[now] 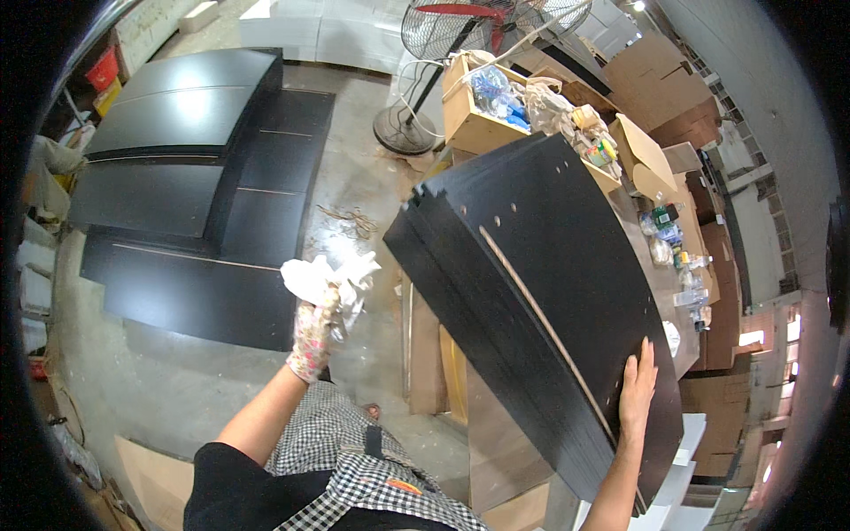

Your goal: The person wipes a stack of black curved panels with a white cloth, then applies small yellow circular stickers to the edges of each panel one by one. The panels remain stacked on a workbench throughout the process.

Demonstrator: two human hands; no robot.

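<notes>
Worker's gloved L hand [313,334] grips a crumpled white rag [310,280], bare R hand [636,389] lies flat, grasping nothing, on a black panel stack [567,265] at the worktop [630,211]'s L edge, where uneven pressure could prob. slide the top panel off.

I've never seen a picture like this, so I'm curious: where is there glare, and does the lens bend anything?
Head view: white glare on the black panel stack at left, and on the floor just beyond the gloved left hand; head view: the black panel under the right hand looks mostly dull; head view: fisheye distortion bows edges near the rim, and the corners are black.
</notes>
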